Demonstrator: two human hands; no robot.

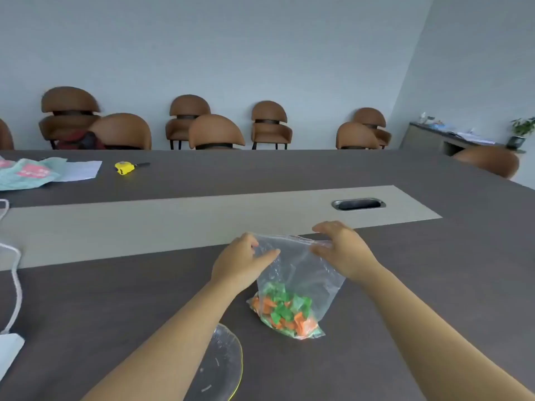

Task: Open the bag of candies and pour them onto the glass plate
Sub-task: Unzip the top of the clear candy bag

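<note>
A clear plastic bag (301,273) stands on the dark table, its bottom filled with green and orange wrapped candies (286,314). My left hand (240,261) pinches the bag's top edge at its left corner. My right hand (341,250) grips the same top edge at the right corner. The mouth of the bag is stretched between both hands; I cannot tell whether it is sealed. The glass plate (223,369) lies near me, left of the bag, partly hidden under my left forearm.
A cable grommet (358,204) sits in the table's light centre strip. A yellow tape measure (125,168), papers (78,170) and a teal bag (26,175) lie at the far left. A white cord (16,285) runs along the left edge. Brown chairs line the wall.
</note>
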